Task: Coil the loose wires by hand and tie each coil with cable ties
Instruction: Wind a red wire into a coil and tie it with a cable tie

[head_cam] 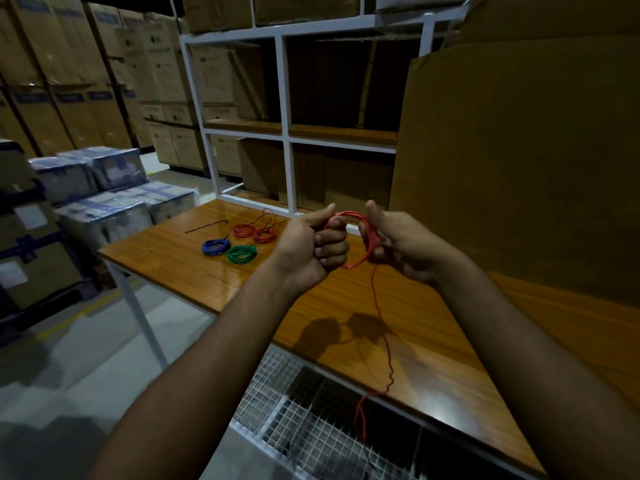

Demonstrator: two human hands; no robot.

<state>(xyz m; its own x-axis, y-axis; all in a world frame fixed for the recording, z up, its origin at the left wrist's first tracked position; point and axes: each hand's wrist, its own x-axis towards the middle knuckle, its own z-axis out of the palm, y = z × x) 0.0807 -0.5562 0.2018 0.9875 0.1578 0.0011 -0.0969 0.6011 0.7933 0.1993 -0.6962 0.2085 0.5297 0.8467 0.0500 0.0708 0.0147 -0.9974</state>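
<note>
Both hands, left (313, 245) and right (398, 242), grip a red wire coil (370, 240) between them.

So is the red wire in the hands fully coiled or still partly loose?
Partly loose. The red wire forms a coil gripped by the left hand and right hand, but a long tail hangs past the table edge.

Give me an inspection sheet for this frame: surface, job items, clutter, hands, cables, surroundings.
Surface: wooden table, glossy.
Job's things: red coil held above the table; blue coil, green coil and two red coils lying on it; black cable tie beside them.
Clutter: nothing seen.
Grippers: left hand and right hand both grip the held coil.
Cables: loose red tail hangs past the table edge.
Surroundings: white shelving, stacked cartons.
</note>
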